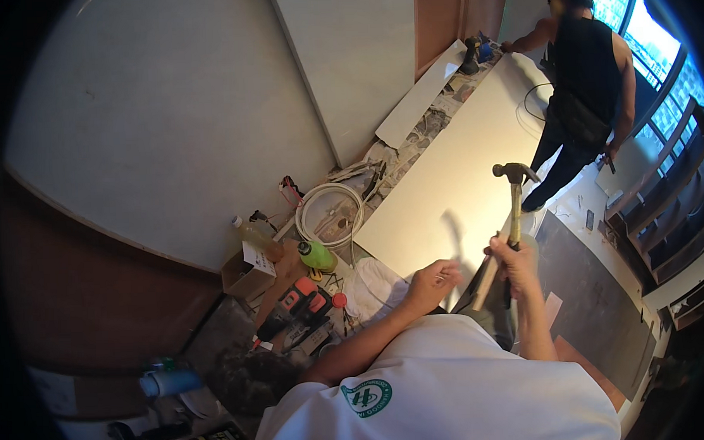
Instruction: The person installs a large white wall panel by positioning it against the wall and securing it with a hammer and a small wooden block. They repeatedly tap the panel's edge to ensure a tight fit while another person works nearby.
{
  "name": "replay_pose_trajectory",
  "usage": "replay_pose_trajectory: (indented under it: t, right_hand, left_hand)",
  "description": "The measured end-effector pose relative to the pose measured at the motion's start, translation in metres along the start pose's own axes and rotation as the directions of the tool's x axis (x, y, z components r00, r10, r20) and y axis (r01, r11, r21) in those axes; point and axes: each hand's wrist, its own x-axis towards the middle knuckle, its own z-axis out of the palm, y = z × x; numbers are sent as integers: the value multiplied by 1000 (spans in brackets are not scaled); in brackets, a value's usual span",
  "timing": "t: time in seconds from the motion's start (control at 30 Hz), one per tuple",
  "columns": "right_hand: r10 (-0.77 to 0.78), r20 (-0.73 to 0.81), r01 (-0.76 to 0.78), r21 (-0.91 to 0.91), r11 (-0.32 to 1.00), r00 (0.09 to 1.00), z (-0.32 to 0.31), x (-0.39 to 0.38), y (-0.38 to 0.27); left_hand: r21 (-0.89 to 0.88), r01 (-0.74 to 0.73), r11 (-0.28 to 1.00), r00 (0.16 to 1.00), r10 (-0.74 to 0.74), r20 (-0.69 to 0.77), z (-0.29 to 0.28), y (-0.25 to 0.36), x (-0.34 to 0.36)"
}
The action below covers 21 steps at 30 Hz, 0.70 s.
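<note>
Over the long white panel [436, 186], a grey-headed, yellow-handled claw hammer [515, 206] was held upright in the closed right hand [516, 266], apparently with a pale wood-like strip [485, 286]. The left hand [434, 285] was half curled; whether anything was pinched could not be told. Were the shared grip loosened, the panel could be dented.
</note>
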Motion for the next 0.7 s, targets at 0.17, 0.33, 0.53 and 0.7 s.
replay_pose_trajectory:
  t: [0.17,0.33,0.53,0.7]
  right_hand:
    - [34,24,-29,-177,984,999,-44,-7,-10]
    - [153,-68,-157,-61,986,986,-54,-16,31]
    - [235,-73,-232,48,972,969,-61,-10,44]
    - [252,-53,-255,-59,965,966,-64,-9,40]
  left_hand:
    - [148,156,977,988,-152,-38,-43,-14,-31]
    - [249,279,927,960,-279,-34,-72,-30,-72]
    - [35,378,925,920,-379,99,-79,-64,-100]
    - [-134,264,955,965,-261,38,-78,-77,-101]
